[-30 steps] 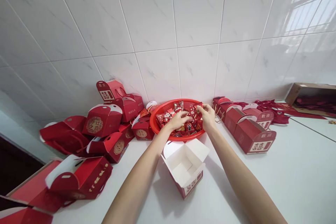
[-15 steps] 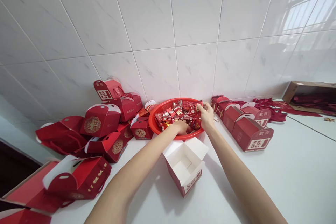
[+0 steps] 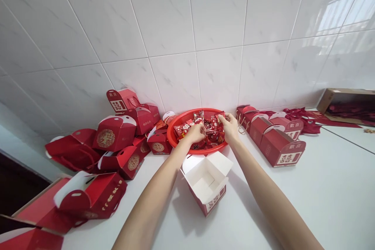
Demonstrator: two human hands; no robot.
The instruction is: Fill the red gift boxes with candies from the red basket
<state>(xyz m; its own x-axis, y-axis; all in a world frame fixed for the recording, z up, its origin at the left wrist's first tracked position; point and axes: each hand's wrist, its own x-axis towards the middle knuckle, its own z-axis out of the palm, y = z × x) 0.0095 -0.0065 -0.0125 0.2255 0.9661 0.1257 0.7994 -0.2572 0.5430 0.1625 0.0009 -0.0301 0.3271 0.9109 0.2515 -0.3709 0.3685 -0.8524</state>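
Note:
A red plastic basket (image 3: 172, 140) full of small red wrapped candies (image 3: 187, 125) stands against the wall. My left hand (image 3: 196, 133) is inside it over the candies, fingers drawn together; what they pinch, if anything, is hidden. At the basket's right rim, my right hand (image 3: 230, 127) is closed on a red candy packet (image 3: 217, 120). Between my forearms, just in front of the basket, stands an open gift box (image 3: 207, 183) with raised flaps, a white inside and nothing in it.
Several red gift boxes (image 3: 115, 133) are piled on the left. More closed boxes (image 3: 281, 148) line up on the right, with dark red ribbon (image 3: 307, 125) behind them. A cardboard box (image 3: 348, 103) lies at the far right, and a tiled wall (image 3: 175, 78) closes off the back.
My left hand has lifted and shifted back a little to the left within the basket. The right hand stays at the rim with its packet. The view has moved slightly.

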